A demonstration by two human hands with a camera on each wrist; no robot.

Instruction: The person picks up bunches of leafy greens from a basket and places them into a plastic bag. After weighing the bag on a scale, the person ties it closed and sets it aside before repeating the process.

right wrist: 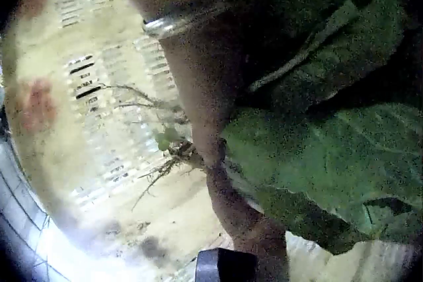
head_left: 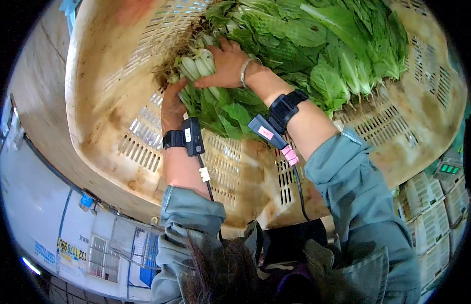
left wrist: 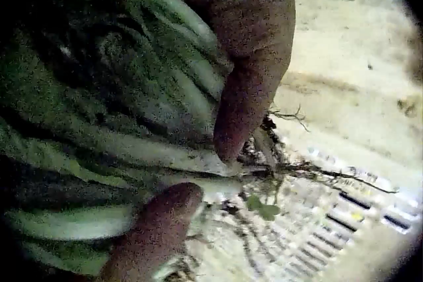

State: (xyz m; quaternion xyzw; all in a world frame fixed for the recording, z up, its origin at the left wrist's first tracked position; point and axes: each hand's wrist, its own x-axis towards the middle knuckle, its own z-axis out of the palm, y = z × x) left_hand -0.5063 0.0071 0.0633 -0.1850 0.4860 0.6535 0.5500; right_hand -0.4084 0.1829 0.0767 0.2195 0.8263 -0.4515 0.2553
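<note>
Two bare hands are working over a bunch of leafy greens inside a big slotted basket. The left hand is gripping the bunch from the side near the roots, its thumb lying against the pale stems while its other fingers are mostly hiding from the head view. The right hand is resting across the stems — open, thumb stretching over the white bases and the fingers reaching toward the far side. A silvery bracelet is circling that wrist, and black straps are holding a small camera on each forearm.

The bunch is lying on its side, its thin, dirty roots pointing toward the basket's left wall and its leaves spreading down and to the right. Just beside it, a larger heap of greens is filling the far part of the basket, with more roots showing along its near right edge. Grey-green sleeves are bunching at the elbows — and pale crates are standing outside the basket at lower right.
</note>
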